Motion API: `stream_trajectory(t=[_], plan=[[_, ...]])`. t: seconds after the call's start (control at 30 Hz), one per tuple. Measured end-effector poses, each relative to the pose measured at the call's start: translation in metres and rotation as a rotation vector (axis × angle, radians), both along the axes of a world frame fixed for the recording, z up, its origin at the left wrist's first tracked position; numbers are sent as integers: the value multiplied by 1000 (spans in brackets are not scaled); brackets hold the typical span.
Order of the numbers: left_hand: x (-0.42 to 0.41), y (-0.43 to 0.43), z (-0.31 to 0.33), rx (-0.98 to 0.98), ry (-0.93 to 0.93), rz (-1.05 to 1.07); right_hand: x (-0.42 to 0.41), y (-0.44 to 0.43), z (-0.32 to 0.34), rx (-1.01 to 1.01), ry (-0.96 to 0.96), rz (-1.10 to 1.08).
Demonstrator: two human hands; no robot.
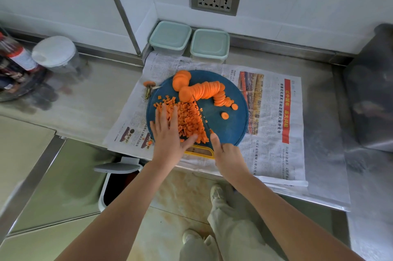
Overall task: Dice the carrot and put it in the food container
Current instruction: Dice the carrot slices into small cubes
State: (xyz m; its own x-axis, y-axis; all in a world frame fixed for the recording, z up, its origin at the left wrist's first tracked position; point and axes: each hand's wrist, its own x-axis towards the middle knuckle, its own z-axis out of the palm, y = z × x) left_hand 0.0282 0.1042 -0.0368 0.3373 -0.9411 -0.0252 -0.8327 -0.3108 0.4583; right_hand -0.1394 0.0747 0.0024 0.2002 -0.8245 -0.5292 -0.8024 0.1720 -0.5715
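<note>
Corralling a heap of diced carrot (pixel 189 118) on a blue cutting board (pixel 229 128), the left hand (pixel 168 131) lies flat, fingers spread, while the right hand (pixel 227 154) grips a knife (pixel 202 115) beside it. The small, firm cubes likely scatter; scoop them between palm and blade. Two lidded food containers (pixel 170 37) stand behind, contents unseen.

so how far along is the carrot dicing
Done: part of the carrot is a pile of dice on the cutting board. In hand: the left hand rests flat on the pile while the right hand holds the knife against it. Left: a row of slices is undiced, and both food containers sit lidded by the wall.
</note>
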Motion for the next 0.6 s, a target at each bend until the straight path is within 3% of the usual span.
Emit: stream_trajectory(t=[0.2, 0.4, 0.6], plan=[[29, 15, 17, -114, 100, 78, -7, -8, 14, -47, -145, 30], [-7, -8, 41, -223, 219, -20, -7, -29, 37, 593, -561, -375], [-32, -60, 43, -249, 215, -127, -2, -42, 48, 837, -713, -333]])
